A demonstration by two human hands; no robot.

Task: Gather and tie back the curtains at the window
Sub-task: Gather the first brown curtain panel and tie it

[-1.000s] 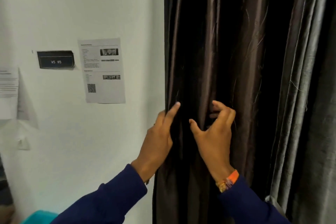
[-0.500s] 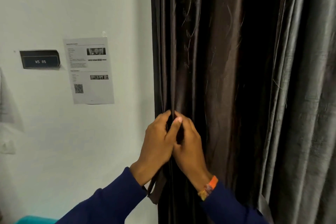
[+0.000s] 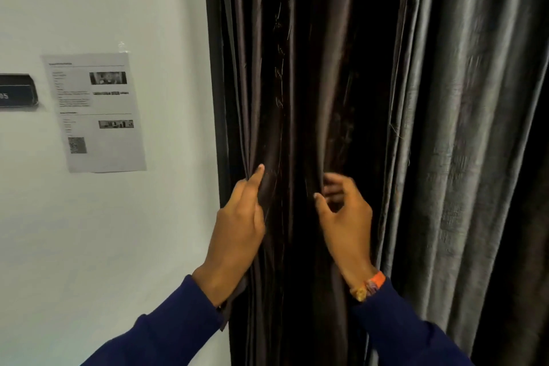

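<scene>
Two hands are on the dark curtain (image 3: 300, 98), which hangs right beside the white wall (image 3: 133, 232) and runs top to bottom of the view. Left hand (image 3: 237, 229) sits at the curtain's wall-side edge, index finger stretched up along a fold, the other fingers tucked behind the cloth so I can't see what they're doing. Right hand (image 3: 344, 217) is a bit apart from it on the next folds, fingers curled and slightly blurred, thumb tip close to the fingertips, seems to be pinching a pleat but hard to say for sure. Both arms are in navy sleeves (image 3: 166, 333), and there's an orange band (image 3: 371, 285) on the right wrist. Just right of the hands hangs a lighter grey curtain (image 3: 463, 157), its folds overlapping the dark one's edge. On the wall to the left: a taped-up printed sheet (image 3: 95, 113) with a QR code, and a dark sign (image 3: 17, 93) cut off by the frame.
</scene>
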